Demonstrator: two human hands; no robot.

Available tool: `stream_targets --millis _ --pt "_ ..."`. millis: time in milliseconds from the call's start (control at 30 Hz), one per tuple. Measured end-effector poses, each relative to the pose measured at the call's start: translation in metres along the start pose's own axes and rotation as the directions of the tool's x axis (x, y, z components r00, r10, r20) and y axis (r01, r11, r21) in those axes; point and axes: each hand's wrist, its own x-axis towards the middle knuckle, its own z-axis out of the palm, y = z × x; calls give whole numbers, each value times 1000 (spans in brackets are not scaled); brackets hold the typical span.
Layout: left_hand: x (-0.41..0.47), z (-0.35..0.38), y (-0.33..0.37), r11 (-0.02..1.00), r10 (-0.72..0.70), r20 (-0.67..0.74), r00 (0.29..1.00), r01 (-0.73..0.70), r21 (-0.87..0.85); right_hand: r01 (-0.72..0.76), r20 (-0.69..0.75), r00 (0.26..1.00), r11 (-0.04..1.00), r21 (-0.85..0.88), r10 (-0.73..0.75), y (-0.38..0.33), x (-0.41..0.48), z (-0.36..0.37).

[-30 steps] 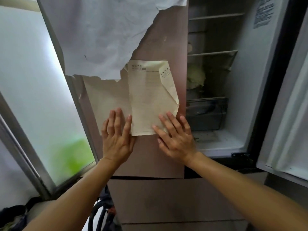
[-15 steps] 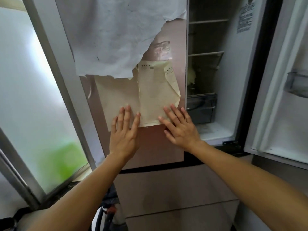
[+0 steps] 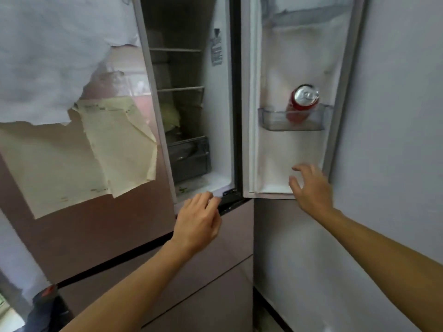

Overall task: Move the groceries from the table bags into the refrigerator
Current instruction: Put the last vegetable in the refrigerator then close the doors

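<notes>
Both empty hands are reaching toward the open refrigerator (image 3: 215,116): left hand (image 3: 197,220) low, right hand (image 3: 310,188) at the door (image 3: 294,152) (red can (image 3: 303,104) shelved).

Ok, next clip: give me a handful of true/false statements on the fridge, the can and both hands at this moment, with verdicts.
1. The right fridge door stands open. True.
2. A red can sits in the door bin. True.
3. The right hand grips the can. False: it is empty, fingers spread, near the door's lower edge, below the bin.
4. The left hand holds a grocery item. False: it is empty, near the compartment's bottom front edge.
5. Yellowed paper is stuck on the closed left door. True.
</notes>
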Motion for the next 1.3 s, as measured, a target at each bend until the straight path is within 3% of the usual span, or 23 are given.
stream_targets --millis 100,233,433,567,767,1067,1167,1300 --pt "47 8 36 996 72 -55 996 -75 -49 -140 -124 982 990 17 141 46 20 -38" --pt "124 15 81 992 118 -178 977 -125 -25 -219 -148 962 972 82 229 90 54 -61" --pt "218 33 152 982 184 -250 951 -188 9 -266 29 963 929 256 268 121 104 -37" --pt "248 41 173 985 166 -225 960 -149 89 -394 252 917 790 469 308 124 113 -17" --pt "247 39 175 989 127 -236 963 -105 106 -410 310 910 707 576 274 129 100 -15" --pt "191 -5 139 998 50 -294 955 -37 49 -307 157 950 711 633 270 79 52 -53" --pt "161 -28 107 998 -14 -258 966 30 58 -312 205 950 691 653 235 51 27 -54" --pt "126 -56 67 989 -137 -183 973 143 21 -311 262 947 743 593 187 2 -9 -48"
